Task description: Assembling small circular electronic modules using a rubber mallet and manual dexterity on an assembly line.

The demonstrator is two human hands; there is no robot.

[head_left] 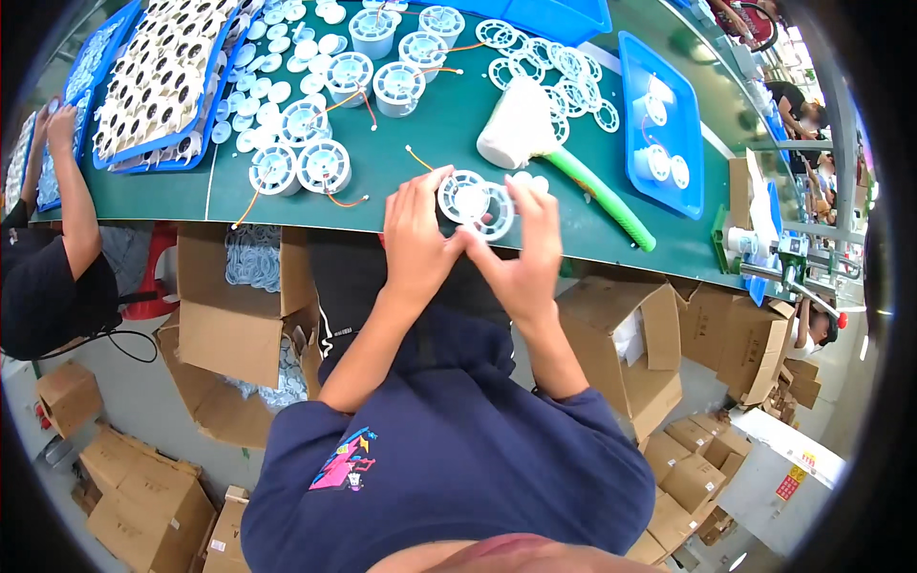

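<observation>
Spool (465, 199) pinched flat-on between left hand (416, 239) and right hand (528, 250) at bench (420, 143) near edge; loose ring (498, 218) on right side, right fingers nearer.

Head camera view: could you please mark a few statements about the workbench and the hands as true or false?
1. Both hands hold a white round plastic spool at the near edge of the green table. True; the left hand and right hand grip it from either side.
2. The white mallet has a red handle. False; its handle is green.
3. The mallet is in the right hand. False; it lies on the table beyond the hands.
4. A blue tray with a few white parts sits to the right of the mallet. True.
5. Open cardboard boxes stand on the floor below the table. True.
</observation>
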